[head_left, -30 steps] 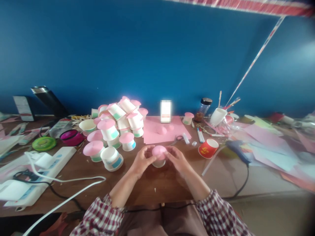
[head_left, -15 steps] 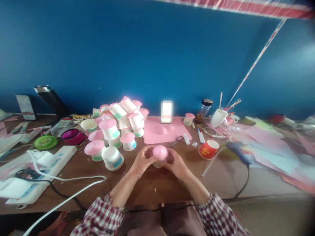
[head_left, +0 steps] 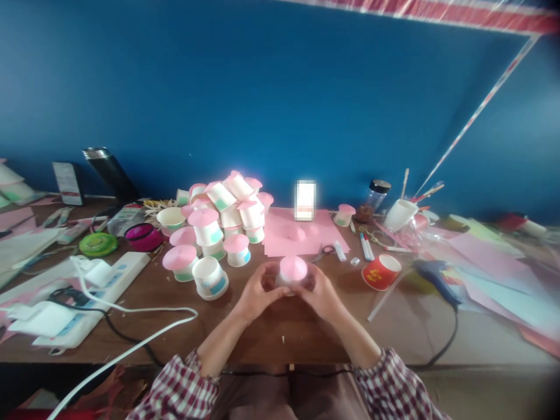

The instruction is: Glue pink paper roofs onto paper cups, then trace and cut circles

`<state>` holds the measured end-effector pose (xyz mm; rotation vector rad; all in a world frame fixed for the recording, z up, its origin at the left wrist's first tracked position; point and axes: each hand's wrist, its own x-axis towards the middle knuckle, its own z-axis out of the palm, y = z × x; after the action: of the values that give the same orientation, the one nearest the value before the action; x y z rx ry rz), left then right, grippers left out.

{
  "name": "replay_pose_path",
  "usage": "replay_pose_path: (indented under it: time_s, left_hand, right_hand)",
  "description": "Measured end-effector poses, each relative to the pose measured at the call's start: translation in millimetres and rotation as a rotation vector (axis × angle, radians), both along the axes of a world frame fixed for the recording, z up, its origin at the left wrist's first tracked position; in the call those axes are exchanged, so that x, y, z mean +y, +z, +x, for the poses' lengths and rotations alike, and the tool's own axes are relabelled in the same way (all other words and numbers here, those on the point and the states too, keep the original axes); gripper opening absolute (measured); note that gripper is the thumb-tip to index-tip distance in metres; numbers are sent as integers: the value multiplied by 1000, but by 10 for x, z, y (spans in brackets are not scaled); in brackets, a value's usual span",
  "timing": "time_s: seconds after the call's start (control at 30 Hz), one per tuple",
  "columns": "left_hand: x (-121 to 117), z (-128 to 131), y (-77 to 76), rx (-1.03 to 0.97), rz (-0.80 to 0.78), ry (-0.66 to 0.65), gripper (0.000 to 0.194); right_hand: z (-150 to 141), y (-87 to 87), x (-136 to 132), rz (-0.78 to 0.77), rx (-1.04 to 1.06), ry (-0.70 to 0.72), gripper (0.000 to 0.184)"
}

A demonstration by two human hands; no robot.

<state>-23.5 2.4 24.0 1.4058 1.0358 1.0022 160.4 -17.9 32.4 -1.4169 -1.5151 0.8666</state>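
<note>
Left hand (head_left: pixel 259 293) and right hand (head_left: pixel 322 293), half-curled, hold the pink-topped cup (head_left: pixel 293 269); likely light, crushable: grip low, gently.

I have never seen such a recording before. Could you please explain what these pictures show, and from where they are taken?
There is no machine, only a person's bare hands. Every picture comes from one camera worn on the head, looking forward and down. The left hand and right hand together hold a pink-topped cup. On the brown table, a pile of similar cups and a white power strip lie to the left. Ahead is a pink sheet; to the right, a red cup.
</note>
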Motion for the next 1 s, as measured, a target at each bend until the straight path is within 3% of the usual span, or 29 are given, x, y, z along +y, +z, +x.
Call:
replay_pose_path:
  time_s: [0.13,0.27,0.5,0.7,1.0]
  left_hand:
    - [-69,-72,-9,106,11,80,57]
    - [-188,-141,-35,239,61,175,37]
    - [-399,-190,-94,329,258,12,16]
    - [-401,-213,-155,396,355,1,15]
    - [-412,-226,-198,338,377,0,14]
  right_hand:
    - [-12,134,69,59,-52,-7,45]
    - [-79,282,170,78,-81,13,44]
    - [-369,483,417,101,-64,111,44]
    - [-793,657,784,205,-1,172,40]
    - [-1184,558,1095,279,-86,203,38]
